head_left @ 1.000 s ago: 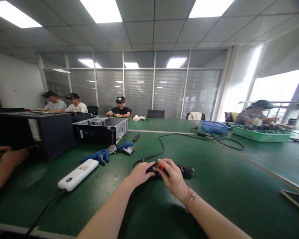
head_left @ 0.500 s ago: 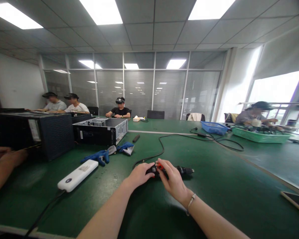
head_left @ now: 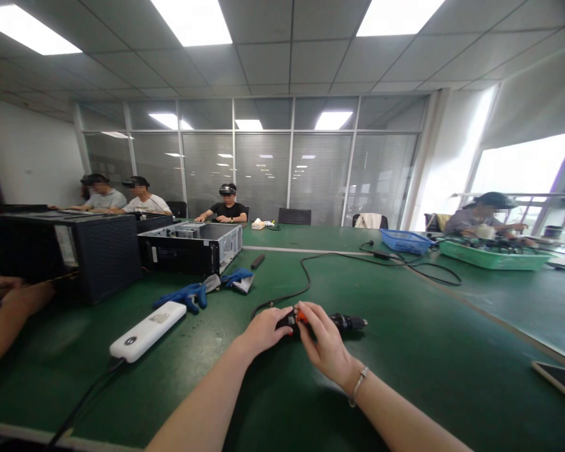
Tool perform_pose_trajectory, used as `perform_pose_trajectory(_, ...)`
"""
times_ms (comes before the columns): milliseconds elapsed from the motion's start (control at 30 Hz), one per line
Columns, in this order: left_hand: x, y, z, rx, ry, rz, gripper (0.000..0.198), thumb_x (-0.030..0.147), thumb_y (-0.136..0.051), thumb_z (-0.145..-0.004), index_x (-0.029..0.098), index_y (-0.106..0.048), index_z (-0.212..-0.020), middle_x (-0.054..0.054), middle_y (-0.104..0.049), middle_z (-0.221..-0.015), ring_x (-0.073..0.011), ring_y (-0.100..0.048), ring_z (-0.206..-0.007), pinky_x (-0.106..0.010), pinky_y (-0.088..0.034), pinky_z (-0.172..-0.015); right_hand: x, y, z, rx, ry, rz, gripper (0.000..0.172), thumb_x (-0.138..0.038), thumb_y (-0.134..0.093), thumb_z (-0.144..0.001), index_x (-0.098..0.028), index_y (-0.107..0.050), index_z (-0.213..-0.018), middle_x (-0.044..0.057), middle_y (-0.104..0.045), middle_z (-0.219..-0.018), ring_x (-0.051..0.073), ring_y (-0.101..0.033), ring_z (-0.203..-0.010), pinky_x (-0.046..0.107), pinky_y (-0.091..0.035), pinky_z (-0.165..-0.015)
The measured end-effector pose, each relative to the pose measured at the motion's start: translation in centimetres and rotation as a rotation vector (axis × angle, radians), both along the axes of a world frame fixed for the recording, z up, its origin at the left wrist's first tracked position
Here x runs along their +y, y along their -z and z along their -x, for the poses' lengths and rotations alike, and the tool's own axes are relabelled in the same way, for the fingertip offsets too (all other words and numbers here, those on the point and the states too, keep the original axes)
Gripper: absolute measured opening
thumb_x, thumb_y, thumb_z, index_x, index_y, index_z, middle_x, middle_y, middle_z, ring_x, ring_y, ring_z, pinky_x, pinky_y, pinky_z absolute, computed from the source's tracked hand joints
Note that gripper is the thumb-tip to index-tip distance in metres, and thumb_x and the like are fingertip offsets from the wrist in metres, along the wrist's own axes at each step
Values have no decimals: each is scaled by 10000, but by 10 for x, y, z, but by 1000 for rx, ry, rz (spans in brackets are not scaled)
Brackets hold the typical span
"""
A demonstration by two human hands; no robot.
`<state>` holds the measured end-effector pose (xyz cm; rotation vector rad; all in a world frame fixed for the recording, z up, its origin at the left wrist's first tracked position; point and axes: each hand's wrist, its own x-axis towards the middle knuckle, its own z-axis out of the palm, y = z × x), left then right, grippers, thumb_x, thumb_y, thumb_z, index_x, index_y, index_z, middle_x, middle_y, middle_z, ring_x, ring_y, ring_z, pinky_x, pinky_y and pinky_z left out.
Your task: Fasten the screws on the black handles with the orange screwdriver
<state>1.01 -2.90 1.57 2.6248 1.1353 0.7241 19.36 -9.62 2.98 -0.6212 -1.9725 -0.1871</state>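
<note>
A black corded electric screwdriver (head_left: 346, 322) with an orange switch lies on the green table (head_left: 405, 370), its tip pointing right. My left hand (head_left: 262, 331) is closed over its rear end, where the black cable (head_left: 306, 281) leaves it. My right hand (head_left: 324, 342) is curled around the tool's middle, with the fingertips at the orange switch. Most of the tool's body is hidden under both hands.
A white power bank (head_left: 148, 329) lies at left beside blue gloves (head_left: 188, 294). Two open computer cases (head_left: 191, 246) stand at back left. Another person's hands (head_left: 14, 294) rest at the left edge. A blue basket (head_left: 405, 240), a green tray (head_left: 492, 257) and a phone (head_left: 562, 380) lie right.
My right hand has shifted slightly left along the tool. The tool and my left hand stay where they were.
</note>
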Motion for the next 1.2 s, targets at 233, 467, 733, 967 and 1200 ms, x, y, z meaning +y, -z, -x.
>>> perform_pose_trajectory(233,-4,-5,-1,6,-8,21,417,321,-634,-814,217,-572,-1214,-64,-653,-1137,-243,-593,-1051,-332,-429,-930,3,-1,-2,65,56,-25,569,-75,-471,-886,-308,-358,-1392,94,-528,-1086,200,-570,-965,359,-539,-799)
perform_pose_trajectory(467,1,0,0,-2,1,11,413,339,-620,-826,218,-567,-1218,-67,-649,-1150,-240,-596,-1040,-333,-429,-929,-1,-2,-1,-21,54,-37,569,-104,-503,-869,-269,-352,-1392,128,-505,-1207,232,-547,-1071,410,-522,-873)
perform_pose_trajectory(733,0,-3,1,-10,22,27,538,333,-637,-815,238,-489,-1323,-68,-619,-1230,-246,-574,-1108,-350,-405,-979,3,0,-3,54,70,-20,575,-88,-453,-891,-269,-311,-1418,115,-556,-1167,210,-580,-1041,374,-534,-855)
perform_pose_trajectory(967,0,-3,2,-6,27,41,416,351,-612,-837,228,-562,-1231,-60,-634,-1200,-238,-581,-1094,-335,-410,-965,0,0,-3,-19,106,-56,534,-124,-536,-858,-272,-410,-1356,115,-539,-1148,231,-572,-1019,408,-530,-836)
perform_pose_trajectory(1200,1,-4,4,-34,46,49,484,342,-650,-799,242,-545,-1261,-55,-643,-1183,-244,-591,-1068,-345,-421,-947,0,-1,-3,-5,57,-29,596,-81,-463,-873,-264,-312,-1420,118,-549,-1169,224,-570,-1048,396,-523,-865)
